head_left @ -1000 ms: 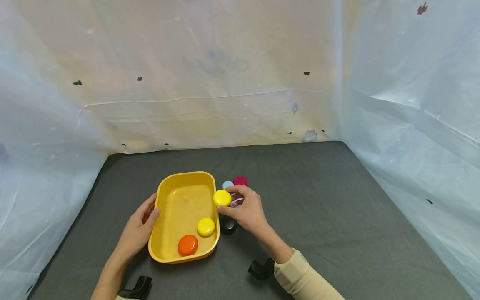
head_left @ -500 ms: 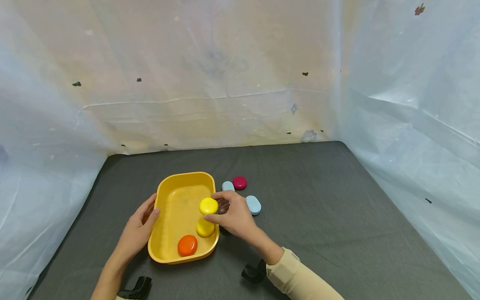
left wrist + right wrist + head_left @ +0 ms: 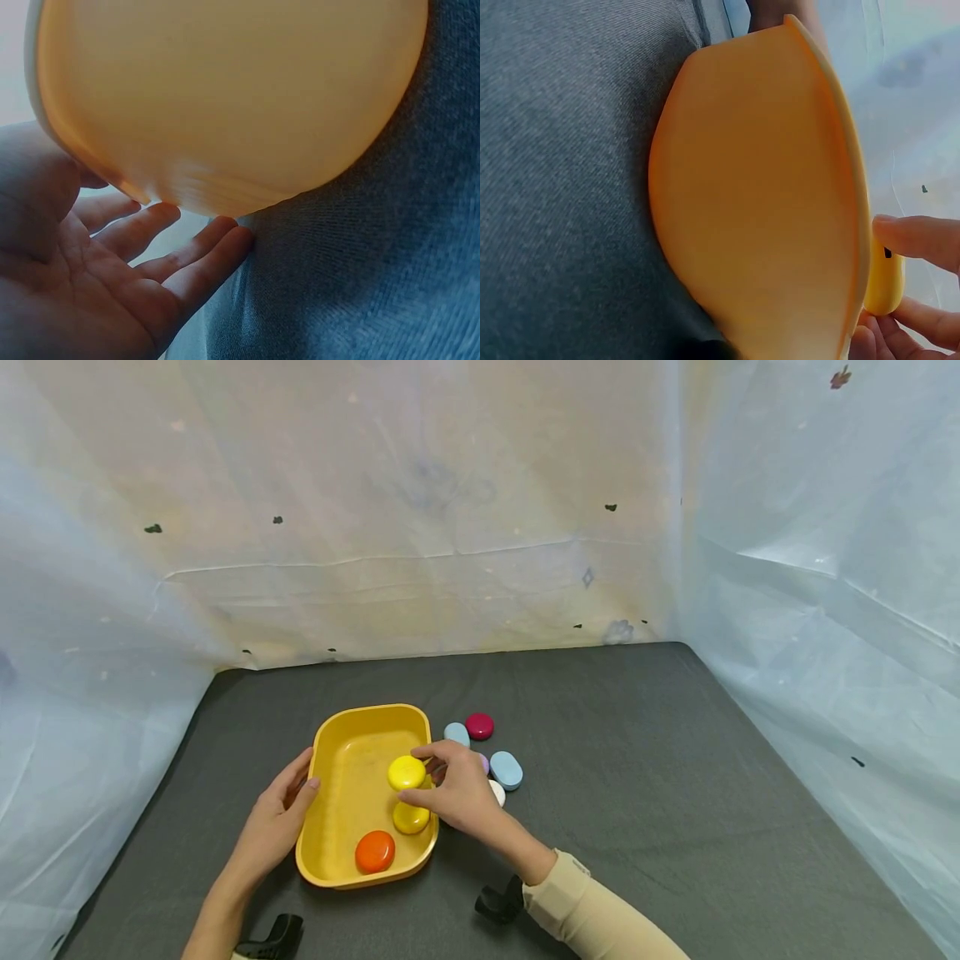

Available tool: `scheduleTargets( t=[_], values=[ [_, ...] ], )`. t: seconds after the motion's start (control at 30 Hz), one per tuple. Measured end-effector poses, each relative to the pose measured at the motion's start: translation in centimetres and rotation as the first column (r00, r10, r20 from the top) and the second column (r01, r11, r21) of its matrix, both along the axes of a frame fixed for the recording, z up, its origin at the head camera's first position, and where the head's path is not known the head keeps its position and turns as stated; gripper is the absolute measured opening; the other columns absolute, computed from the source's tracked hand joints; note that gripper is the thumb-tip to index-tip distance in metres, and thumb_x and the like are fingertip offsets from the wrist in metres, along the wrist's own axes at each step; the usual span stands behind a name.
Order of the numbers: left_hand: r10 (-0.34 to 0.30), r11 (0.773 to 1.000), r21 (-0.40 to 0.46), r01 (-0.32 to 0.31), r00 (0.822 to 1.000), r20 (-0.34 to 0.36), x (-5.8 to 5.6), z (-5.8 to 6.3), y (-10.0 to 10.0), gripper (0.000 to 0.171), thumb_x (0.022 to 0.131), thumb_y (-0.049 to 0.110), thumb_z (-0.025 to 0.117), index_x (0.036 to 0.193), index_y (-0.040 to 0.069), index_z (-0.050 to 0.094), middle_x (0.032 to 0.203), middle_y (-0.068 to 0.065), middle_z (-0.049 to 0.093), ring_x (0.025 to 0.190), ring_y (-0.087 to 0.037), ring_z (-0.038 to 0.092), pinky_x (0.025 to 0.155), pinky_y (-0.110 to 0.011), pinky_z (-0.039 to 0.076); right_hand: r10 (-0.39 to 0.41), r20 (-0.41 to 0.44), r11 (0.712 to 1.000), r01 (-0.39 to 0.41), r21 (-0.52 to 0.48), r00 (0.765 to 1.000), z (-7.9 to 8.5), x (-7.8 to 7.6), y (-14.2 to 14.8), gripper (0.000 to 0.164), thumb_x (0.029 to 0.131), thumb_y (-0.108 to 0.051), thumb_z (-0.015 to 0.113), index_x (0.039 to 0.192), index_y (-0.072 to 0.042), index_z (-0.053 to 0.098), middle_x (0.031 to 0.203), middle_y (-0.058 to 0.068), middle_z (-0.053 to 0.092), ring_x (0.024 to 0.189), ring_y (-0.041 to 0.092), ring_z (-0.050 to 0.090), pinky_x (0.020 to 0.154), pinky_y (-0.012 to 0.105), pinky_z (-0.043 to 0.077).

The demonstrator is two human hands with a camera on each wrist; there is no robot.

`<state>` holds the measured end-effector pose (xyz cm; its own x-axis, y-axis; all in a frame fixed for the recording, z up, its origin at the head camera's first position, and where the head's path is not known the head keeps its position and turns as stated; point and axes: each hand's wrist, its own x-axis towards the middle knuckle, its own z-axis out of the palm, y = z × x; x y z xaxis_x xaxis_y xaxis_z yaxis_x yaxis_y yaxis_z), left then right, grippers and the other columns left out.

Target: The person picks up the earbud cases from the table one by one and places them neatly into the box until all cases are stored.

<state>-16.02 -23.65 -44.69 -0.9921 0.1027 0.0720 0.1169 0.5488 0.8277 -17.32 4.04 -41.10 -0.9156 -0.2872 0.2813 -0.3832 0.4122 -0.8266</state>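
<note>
A yellow tray (image 3: 367,718) with rounded corners and raised walls sits on the dark cloth. My left hand (image 3: 273,818) grips its left side, thumb at the rim and fingers against the outer wall (image 3: 225,112). Between thumb and fingers of my right hand (image 3: 468,789), a glossy yellow disc (image 3: 406,772) is pinched over the tray's right part. In the right wrist view this yellow disc (image 3: 885,281) shows above the rim, with a small black mark. Inside the tray lie another yellow disc (image 3: 411,818), partly overlapped by the right hand, and an orange disc (image 3: 375,852).
Right of the tray lie a crimson disc (image 3: 480,726), a light blue piece (image 3: 457,734), another light blue piece (image 3: 506,770) and a white piece (image 3: 497,792). A lilac piece (image 3: 484,763) is mostly hidden behind my right hand. Plastic sheeting (image 3: 450,510) encloses the table.
My right hand has moved left over the tray's rim with the yellow disc. The light blue and white pieces it had covered now show. My left hand has stayed at the tray.
</note>
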Motion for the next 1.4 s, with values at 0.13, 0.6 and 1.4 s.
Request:
scheduleTargets(
  t=[0.13,0.6,1.4],
  values=[
    [-0.003,1.000,0.003,0.003,1.000,-0.001,0.0,-0.1,0.0,0.063,0.107,0.036,0.043,0.158,0.010,0.018,0.155,-0.019,0.031,0.132,-0.037,0.042,0.088,-0.006,0.035,0.007,0.010,1.000,-0.007,0.024,1.000,0.2,-0.2,-0.4,0.050,0.075,-0.021,0.088,0.118,-0.005,0.069,0.104,-0.002,0.063,0.087,0.016,0.059,0.075,0.023,0.051],
    [-0.002,1.000,0.000,0.002,1.000,0.004,-0.2,0.2,0.0,0.063,0.106,0.036,0.043,0.158,0.011,0.018,0.155,-0.019,0.032,0.132,-0.036,0.043,0.088,-0.006,0.036,-0.014,0.030,1.000,0.014,-0.009,0.999,0.3,0.3,0.0,0.040,0.081,-0.017,0.083,0.117,-0.006,0.069,0.111,0.006,0.065,0.093,0.024,0.062,0.079,0.026,0.054],
    [-0.004,1.000,-0.003,0.004,1.000,-0.002,-0.1,-0.1,-0.1,0.063,0.107,0.036,0.042,0.158,0.010,0.017,0.154,-0.020,0.032,0.131,-0.038,0.043,0.087,-0.005,0.036,-0.098,0.011,0.989,0.099,-0.110,0.995,0.4,0.4,2.4,0.031,0.081,-0.016,0.082,0.108,-0.005,0.072,0.103,0.007,0.066,0.090,0.022,0.063,0.080,0.039,0.056]
  ],
)
